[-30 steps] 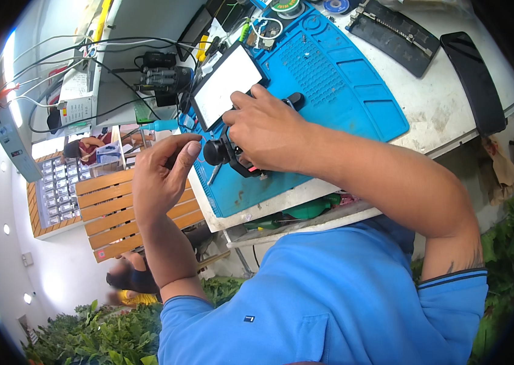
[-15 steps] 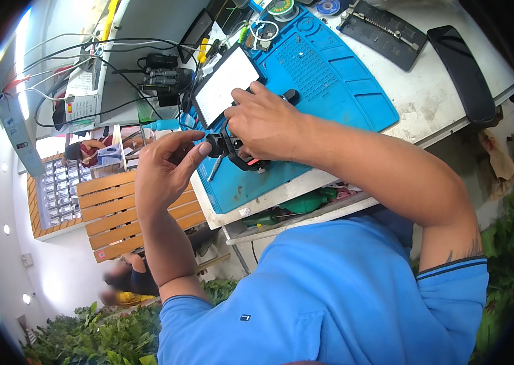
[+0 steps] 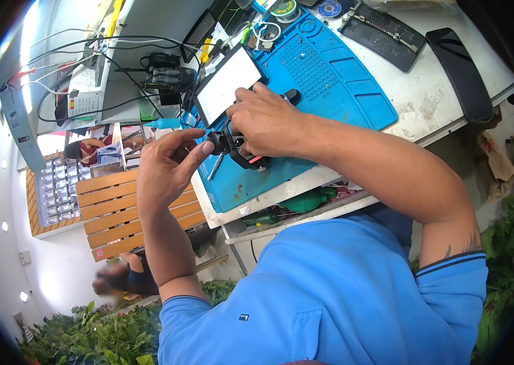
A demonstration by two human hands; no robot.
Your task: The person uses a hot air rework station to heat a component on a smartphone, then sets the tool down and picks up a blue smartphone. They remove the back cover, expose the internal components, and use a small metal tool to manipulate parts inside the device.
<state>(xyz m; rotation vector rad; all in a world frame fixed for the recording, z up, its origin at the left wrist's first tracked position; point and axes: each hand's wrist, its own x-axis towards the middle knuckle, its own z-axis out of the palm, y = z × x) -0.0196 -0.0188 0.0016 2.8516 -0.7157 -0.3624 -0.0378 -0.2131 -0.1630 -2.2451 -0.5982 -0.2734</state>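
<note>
A black clamp-like holder (image 3: 241,159) with a round black knob (image 3: 219,142) at its left end is over the blue work mat (image 3: 257,185). My left hand (image 3: 164,167) is closed in a pinch, thumb and fingertips at the knob. With its fingers curled down around the holder, my right hand (image 3: 267,126) grips it from above and hides much of it. Something small and red shows at the holder's lower side. Just beyond my hands stands a flat white panel in a black frame (image 3: 227,85). A slim metal tool (image 3: 215,166) lies under the knob.
A black phone (image 3: 460,73) and a dark grooved plate (image 3: 383,33) lie at the right on the white bench (image 3: 418,115). Solder wire spools (image 3: 284,8) stand at the back. Cables (image 3: 117,45) hang at the left. Below is an open drawer (image 3: 281,222) with green items.
My hands have hardly moved and keep the same grip on the holder and knob. A person at the lower left has shifted slightly.
</note>
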